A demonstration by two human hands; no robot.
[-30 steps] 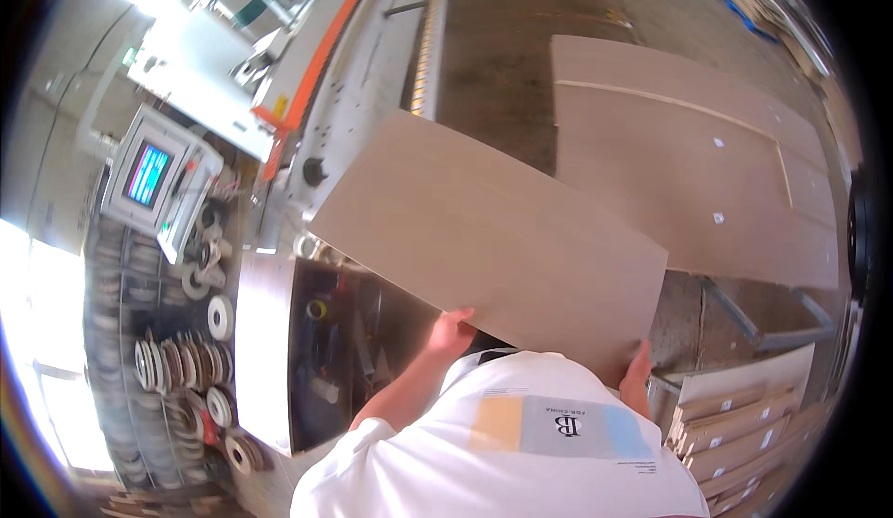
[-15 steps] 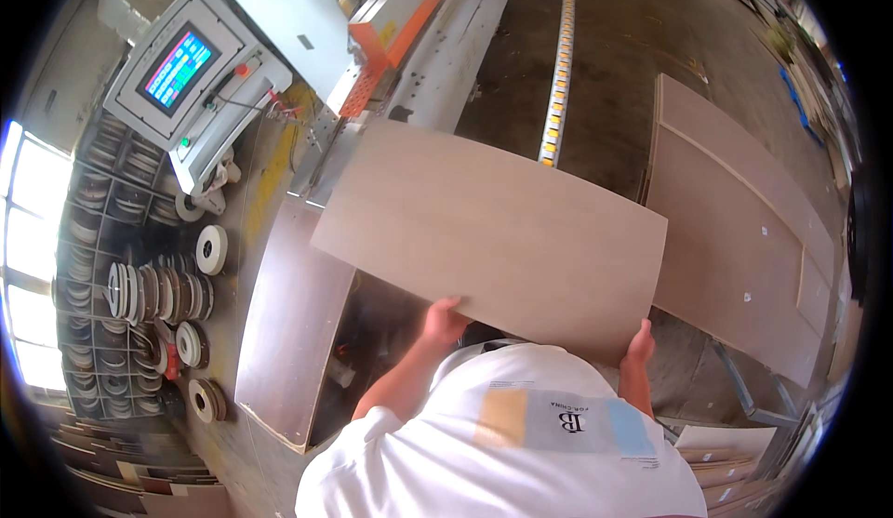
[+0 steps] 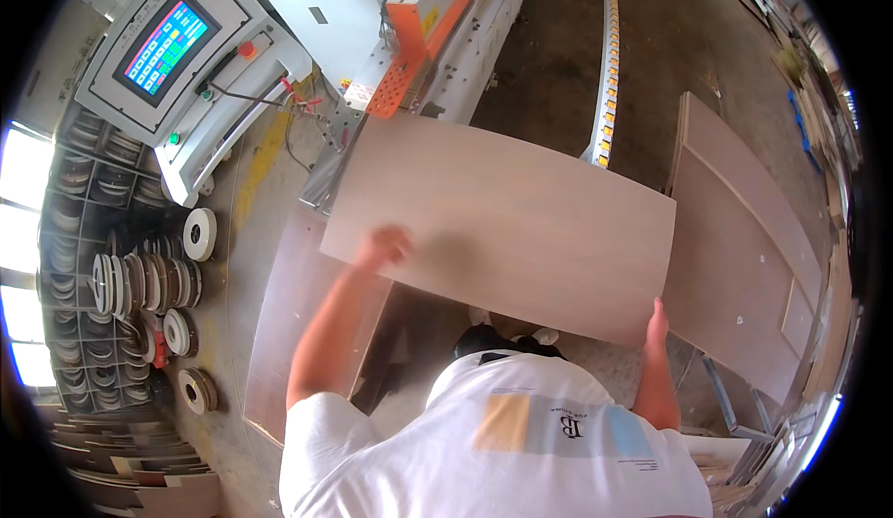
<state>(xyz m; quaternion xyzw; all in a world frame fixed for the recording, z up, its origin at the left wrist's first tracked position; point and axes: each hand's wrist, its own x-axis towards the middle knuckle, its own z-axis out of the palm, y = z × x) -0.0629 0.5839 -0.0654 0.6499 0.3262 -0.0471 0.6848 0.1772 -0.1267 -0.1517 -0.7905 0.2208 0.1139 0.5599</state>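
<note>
Since half a second ago, 1 pale board (image 3: 507, 225) swings toward 11 o'clock, its far corner now touching the machine (image 3: 437, 25). Left hand (image 3: 381, 245) lies flat on top, fingers spread; right hand (image 3: 657, 323) pinches the near edge at 4 o'clock. Feeding looks barely begun. 1 control screen (image 3: 167, 48) sits at 10 o'clock, about 3 boards are stacked (image 3: 744, 267) at 3 o'clock, and many tape rolls (image 3: 139, 281) at 9.

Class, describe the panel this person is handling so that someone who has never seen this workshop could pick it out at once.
Start at the long white and orange machine running up the middle of the workshop. At its near end lies a pale beige rectangular panel, with the left hand flat on top and the right hand gripping its near right corner. Unlike the darker brown boards stacked to its right, it is lighter and the only one being handled.
</note>
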